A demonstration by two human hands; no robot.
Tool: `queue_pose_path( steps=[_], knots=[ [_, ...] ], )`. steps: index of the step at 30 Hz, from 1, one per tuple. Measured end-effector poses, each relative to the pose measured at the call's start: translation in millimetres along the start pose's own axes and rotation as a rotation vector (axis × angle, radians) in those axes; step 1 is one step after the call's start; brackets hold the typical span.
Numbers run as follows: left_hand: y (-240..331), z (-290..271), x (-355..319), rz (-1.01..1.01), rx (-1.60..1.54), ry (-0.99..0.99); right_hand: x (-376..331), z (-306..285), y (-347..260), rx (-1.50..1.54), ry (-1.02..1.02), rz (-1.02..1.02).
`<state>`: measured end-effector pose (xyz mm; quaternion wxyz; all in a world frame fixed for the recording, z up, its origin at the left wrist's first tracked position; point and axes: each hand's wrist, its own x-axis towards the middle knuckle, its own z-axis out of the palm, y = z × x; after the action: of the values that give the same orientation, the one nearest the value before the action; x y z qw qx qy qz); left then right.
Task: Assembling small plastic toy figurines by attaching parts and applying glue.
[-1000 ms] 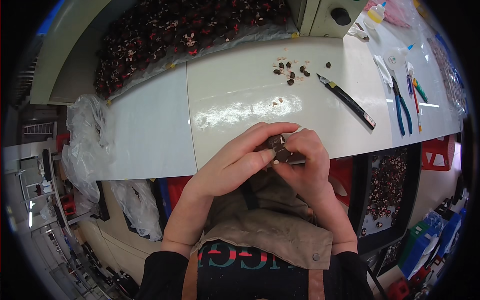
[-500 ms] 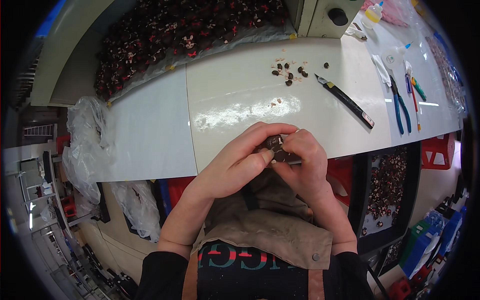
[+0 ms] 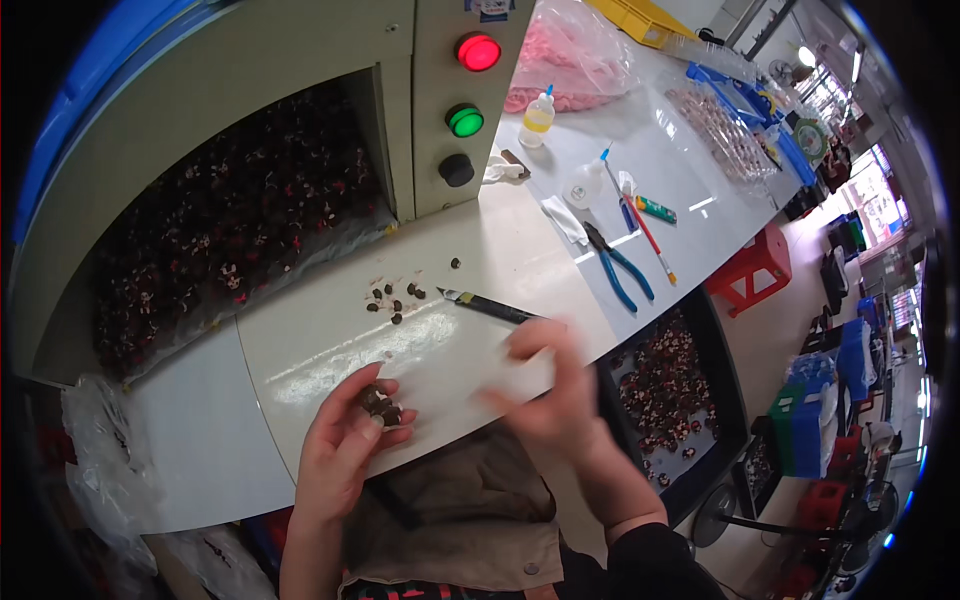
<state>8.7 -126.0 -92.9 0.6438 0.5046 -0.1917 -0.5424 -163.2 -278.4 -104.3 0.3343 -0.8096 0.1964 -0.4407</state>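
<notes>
Small dark parts (image 3: pixel 380 403) sit pinched in your left hand (image 3: pixel 345 445), fingers curled shut around them just over the near edge of the white counter (image 3: pixel 300 350). Your right hand (image 3: pixel 545 395) is a blur above that same edge, to the right; you cannot tell whether it is open or holding anything. Beyond it, a utility knife (image 3: pixel 490 305) lies on the counter, with a loose scatter of dark pieces (image 3: pixel 395 295) just to its left. Toward the far right corner lie blue-handled pliers (image 3: pixel 615 265), a small squeeze bottle (image 3: pixel 538 118) and a bag of pink pieces (image 3: pixel 565 60). A machine panel with a red button (image 3: pixel 478 50), a green button (image 3: pixel 465 120) and a black knob (image 3: pixel 456 169) stands at the far edge, beside a hopper (image 3: pixel 230 230) heaped with dark parts. Off the right edge, below the counter, a black bin (image 3: pixel 665 385) holds more parts, and a red stool (image 3: pixel 755 275) stands on the floor.
</notes>
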Motion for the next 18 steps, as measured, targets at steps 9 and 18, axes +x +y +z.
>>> queue_pose_path(
  steps=[9, 18],
  knots=[
    [-11, -6, 9, 0.009, 0.056, -0.147, 97, -84, 160, -0.328, 0.289, 0.310],
    [-16, -35, 5, 0.018, -0.013, -0.183, 94, -63, 140, -0.131, -0.014, 0.369]
  ],
)
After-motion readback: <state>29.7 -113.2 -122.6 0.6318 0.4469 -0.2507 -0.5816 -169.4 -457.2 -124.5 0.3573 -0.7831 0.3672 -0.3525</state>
